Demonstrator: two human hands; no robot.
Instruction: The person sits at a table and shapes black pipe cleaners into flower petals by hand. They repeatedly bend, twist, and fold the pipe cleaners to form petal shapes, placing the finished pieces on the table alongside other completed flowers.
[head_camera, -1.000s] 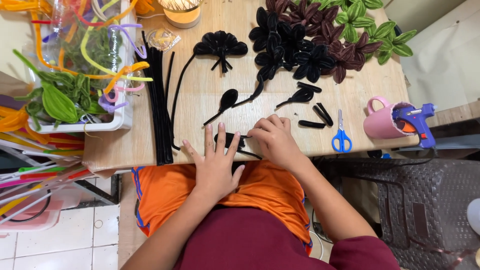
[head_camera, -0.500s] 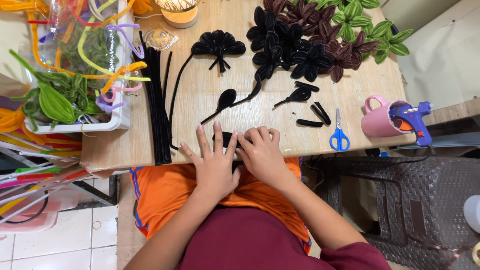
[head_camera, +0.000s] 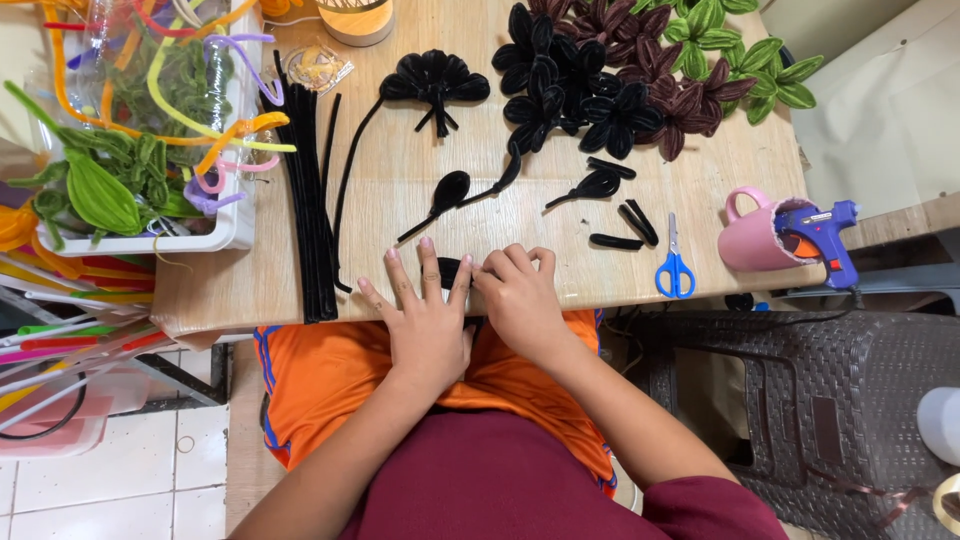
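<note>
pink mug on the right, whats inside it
A blue glue gun sits in the pink mug, which lies tipped on the wooden table, handle sticking out. The gun's nozzle and the mug's inside are hidden.

At the near edge of the wooden counter (head_camera: 400, 180), a small black pipe-cleaner piece (head_camera: 450, 268) is pressed under the flat, spread left hand (head_camera: 425, 315) and pinched at its other end by the curled fingers of the right hand (head_camera: 520, 295). A bundle of straight black pipe cleaners (head_camera: 308, 200) is laid just left of the hands, with black looped petals (head_camera: 450, 188) and finished black flowers (head_camera: 560, 80) beyond. Blue-handled scissors (head_camera: 675, 265), a pink mug (head_camera: 752, 235) and a blue glue gun (head_camera: 825, 235) are seen to the right.
</note>
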